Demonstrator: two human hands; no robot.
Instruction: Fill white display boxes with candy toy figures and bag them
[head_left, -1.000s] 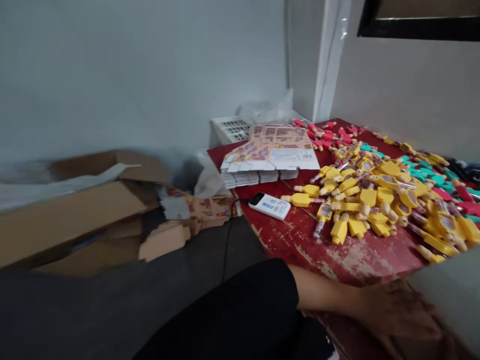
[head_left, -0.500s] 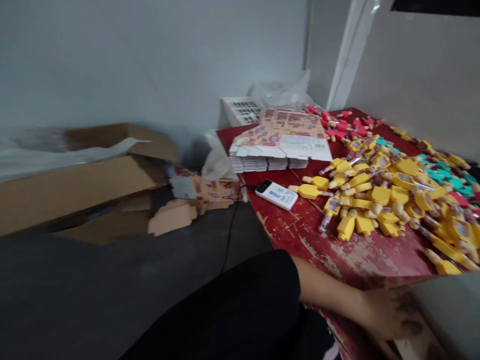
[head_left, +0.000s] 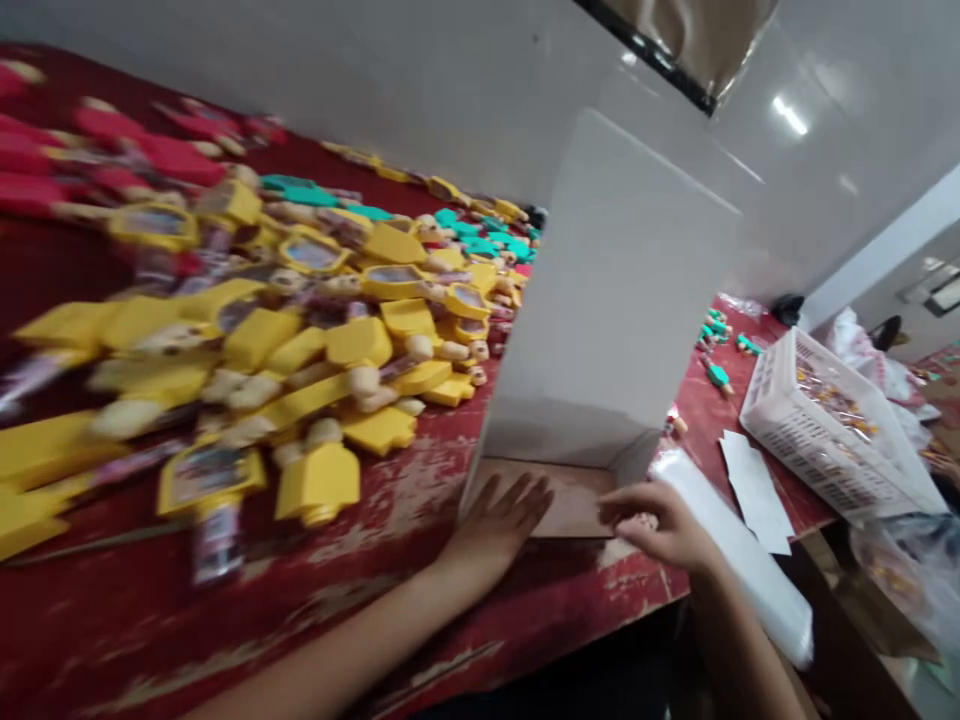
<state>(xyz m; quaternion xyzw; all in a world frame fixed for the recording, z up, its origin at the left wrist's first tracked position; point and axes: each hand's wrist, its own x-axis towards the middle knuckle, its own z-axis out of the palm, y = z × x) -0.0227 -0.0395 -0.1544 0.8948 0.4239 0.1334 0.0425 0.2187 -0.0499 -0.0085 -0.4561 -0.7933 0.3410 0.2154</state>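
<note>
An open cardboard box (head_left: 600, 310) with a tall pale grey lid panel stands at the table's front edge, its brown bottom facing me. My left hand (head_left: 504, 515) lies at the box's left side, fingers spread over the brown bottom. By the front right corner of the box is my right hand (head_left: 667, 520), its fingers bent slightly and its thumb apart from them. Blur hides whether it touches the box wall. Left of the box lies a heap of yellow toy-shaped pieces (head_left: 356, 345) with pale knobs and clear tubes.
Red pieces (head_left: 180, 158) and green pieces (head_left: 480, 235) lie farther back on the worn red table (head_left: 420, 560). At right are a white plastic basket (head_left: 810, 440) of small packets, a white sheet (head_left: 754, 490) and a stack of clear plastic bags (head_left: 739, 555).
The view has swung right, from the cartons and phone to the box. One of my hands was at the lower right; both now show at the box.
</note>
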